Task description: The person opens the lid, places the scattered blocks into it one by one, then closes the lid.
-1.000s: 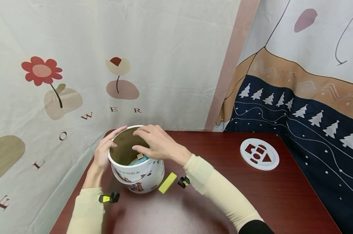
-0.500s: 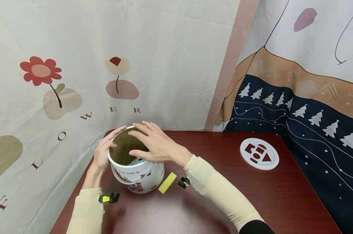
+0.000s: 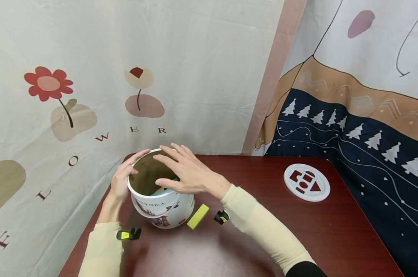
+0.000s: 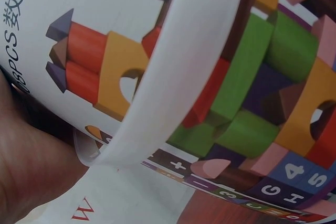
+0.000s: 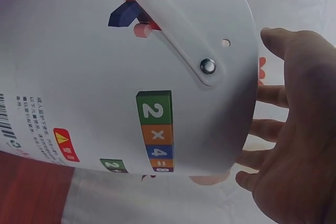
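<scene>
A white bucket (image 3: 181,207) printed with toy building blocks stands on the table at centre left, its handle (image 3: 138,211) hanging down in front. My left hand (image 3: 120,182) holds its left side, fingers hooked over the rim. Above the right part of the opening, my right hand (image 3: 195,175) is spread with fingers straight and nothing in it. In the right wrist view its fingers reach across the mouth of the bucket. Something teal and pale (image 3: 160,191) shows low inside; my right hand hides much of the interior. A yellow rectangular block (image 3: 198,216) lies just right of the bucket.
A white round lid (image 3: 319,195) with shaped cutouts lies at the right of the dark red table (image 3: 264,215). Printed cloth (image 3: 209,77) hangs close behind the table, and a navy tree-patterned cloth (image 3: 378,184) lines the right side.
My right hand has lifted slightly and its fingers have spread and straightened. A small pale block seen near its thumb earlier is now hidden or lower. My left hand and the bucket have stayed put.
</scene>
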### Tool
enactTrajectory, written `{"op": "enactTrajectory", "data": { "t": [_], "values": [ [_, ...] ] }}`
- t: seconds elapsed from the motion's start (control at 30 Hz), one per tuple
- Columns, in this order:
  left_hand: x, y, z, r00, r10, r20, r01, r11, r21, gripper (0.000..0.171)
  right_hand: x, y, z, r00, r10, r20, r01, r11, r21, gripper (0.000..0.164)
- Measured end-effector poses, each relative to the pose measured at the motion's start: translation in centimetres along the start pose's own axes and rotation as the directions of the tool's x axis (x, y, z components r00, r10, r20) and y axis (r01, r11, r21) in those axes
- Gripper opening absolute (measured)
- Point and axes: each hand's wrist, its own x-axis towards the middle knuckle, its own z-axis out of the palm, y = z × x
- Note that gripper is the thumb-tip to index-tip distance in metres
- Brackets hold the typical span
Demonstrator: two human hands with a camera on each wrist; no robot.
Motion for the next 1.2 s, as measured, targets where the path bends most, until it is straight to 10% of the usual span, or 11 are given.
{"op": "enactTrajectory", "data": {
  "t": [0.83,1.2],
  "values": [
    [0.0,0.1,0.1,1.0,-0.01,-0.009,0.01,0.999,-0.038,0.073,-8.4,2.1,-0.3,0.949,-0.058,-0.311,0.124,0.972,0.2,0.072],
    [0.0,0.0,0.0,1.0,-0.015,-0.017,0.015,0.999,-0.029,0.074,-13.5,3.4,3.7,0.977,0.031,-0.212,0.029,0.963,0.269,0.073]
  ]
}}
